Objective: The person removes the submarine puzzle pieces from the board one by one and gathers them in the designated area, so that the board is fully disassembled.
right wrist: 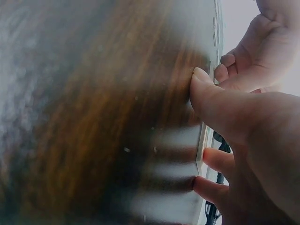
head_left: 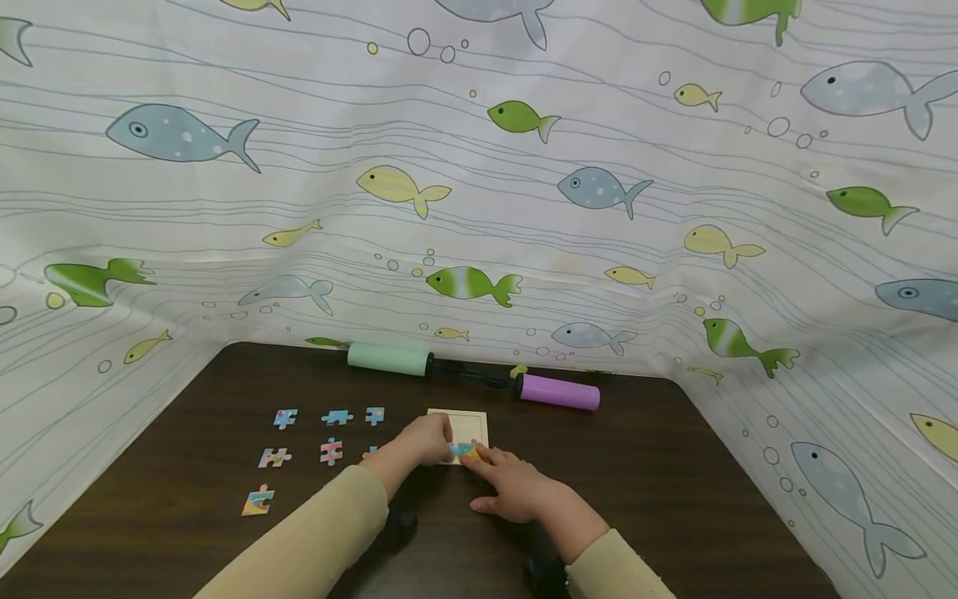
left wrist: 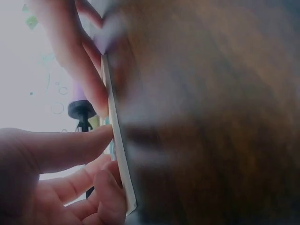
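Observation:
A shallow square wooden puzzle tray [head_left: 468,424] lies on the dark table, with blue, yellow and pink puzzle pieces [head_left: 466,451] along its near side. My left hand [head_left: 429,438] is over the tray's near left part, thumb and curled fingers pinching a bluish puzzle piece [left wrist: 112,149] at the tray's edge; its outline is mostly hidden. From the right, my right hand [head_left: 516,484] reaches to the near right corner. Its fairly straight fingers touch the pieces and the tray's side, and its thumb [right wrist: 202,89] points toward the near edge.
Several loose jigsaw pieces [head_left: 331,452] are spread over the table's left side, one partly behind the left forearm. At the back lie a mint-green cylinder [head_left: 389,358] and a purple cylinder [head_left: 558,392], both with black ends. A fish-print curtain [head_left: 464,233] surrounds the table.

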`<state>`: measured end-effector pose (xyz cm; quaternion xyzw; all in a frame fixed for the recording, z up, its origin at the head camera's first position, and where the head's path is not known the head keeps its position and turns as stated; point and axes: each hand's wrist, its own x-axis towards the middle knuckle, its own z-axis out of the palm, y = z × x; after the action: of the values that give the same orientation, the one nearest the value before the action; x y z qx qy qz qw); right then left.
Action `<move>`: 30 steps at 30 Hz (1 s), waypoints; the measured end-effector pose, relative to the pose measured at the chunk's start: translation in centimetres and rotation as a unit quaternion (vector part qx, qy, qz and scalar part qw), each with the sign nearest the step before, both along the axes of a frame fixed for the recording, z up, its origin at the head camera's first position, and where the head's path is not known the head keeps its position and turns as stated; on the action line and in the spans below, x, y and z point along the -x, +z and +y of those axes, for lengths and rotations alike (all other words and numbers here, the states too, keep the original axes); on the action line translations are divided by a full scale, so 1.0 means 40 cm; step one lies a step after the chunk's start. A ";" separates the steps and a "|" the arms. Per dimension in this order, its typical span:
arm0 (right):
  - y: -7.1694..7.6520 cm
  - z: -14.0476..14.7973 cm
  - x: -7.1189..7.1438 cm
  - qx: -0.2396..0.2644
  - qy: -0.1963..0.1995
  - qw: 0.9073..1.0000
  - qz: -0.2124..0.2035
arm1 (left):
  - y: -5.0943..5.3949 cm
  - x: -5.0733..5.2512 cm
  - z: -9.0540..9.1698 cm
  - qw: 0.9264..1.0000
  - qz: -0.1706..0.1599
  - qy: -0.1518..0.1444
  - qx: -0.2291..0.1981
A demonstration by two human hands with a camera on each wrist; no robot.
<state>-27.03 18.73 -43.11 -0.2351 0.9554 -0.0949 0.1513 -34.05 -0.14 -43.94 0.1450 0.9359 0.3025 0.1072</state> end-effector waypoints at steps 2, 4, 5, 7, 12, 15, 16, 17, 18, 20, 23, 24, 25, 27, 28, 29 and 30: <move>0.003 -0.002 -0.002 -0.004 0.000 1.000 0.001 | -0.004 0.001 0.000 1.000 0.004 0.000 -0.002; 0.002 -0.003 -0.004 -0.006 0.002 1.000 0.003 | -0.007 0.004 -0.001 1.000 0.006 0.003 -0.006; 0.002 -0.003 -0.005 -0.006 0.002 1.000 0.004 | -0.009 0.006 -0.002 1.000 0.008 0.005 -0.009; 0.002 -0.003 -0.007 -0.008 0.004 1.000 0.006 | -0.011 0.008 -0.004 1.000 0.012 0.009 -0.013; 0.004 -0.004 -0.008 -0.010 0.005 1.000 0.007 | -0.003 0.007 -0.016 0.999 0.018 0.021 -0.033; 0.002 -0.005 -0.006 -0.013 0.004 1.000 0.007 | 0.009 0.006 -0.033 0.999 0.020 0.026 -0.043; 0.001 -0.005 -0.005 -0.013 0.003 1.000 0.006 | 0.014 0.004 -0.042 0.998 0.022 0.025 -0.045; 0.000 -0.005 -0.004 -0.013 0.002 1.000 0.005 | 0.020 0.003 -0.052 0.998 0.024 0.024 -0.047; -0.002 -0.005 -0.004 -0.013 -0.001 1.000 0.003 | 0.026 0.001 -0.064 0.998 0.024 0.023 -0.051; -0.003 -0.005 -0.003 -0.013 -0.005 1.000 0.000 | 0.037 -0.003 -0.089 0.998 0.025 0.020 -0.056; -0.003 -0.006 -0.003 -0.016 -0.010 1.000 -0.001 | 0.051 -0.013 -0.133 0.997 0.018 0.018 -0.071; -0.002 -0.007 -0.004 -0.018 -0.010 1.000 0.000 | 0.055 -0.017 -0.149 0.997 0.015 0.017 -0.075; -0.001 -0.007 -0.005 -0.020 -0.010 1.000 0.001 | 0.058 -0.021 -0.165 0.997 0.013 0.016 -0.079; 0.000 -0.008 -0.005 -0.023 -0.009 1.000 0.004 | 0.062 -0.030 -0.199 0.996 0.010 0.015 -0.085; 0.000 -0.008 -0.006 -0.023 -0.009 1.000 0.005 | 0.064 -0.035 -0.216 0.996 0.010 0.014 -0.085; 0.000 -0.008 -0.007 -0.022 -0.008 1.000 0.004 | 0.064 -0.040 -0.234 0.996 0.009 0.013 -0.084; 0.000 -0.008 -0.009 -0.021 -0.008 1.000 0.002 | 0.065 -0.047 -0.252 0.997 0.012 0.009 -0.079</move>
<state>-26.69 18.41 -43.11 -0.2241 0.9594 -0.0754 0.1535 -32.19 -10.22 -41.35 0.1478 0.9118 0.3743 0.0814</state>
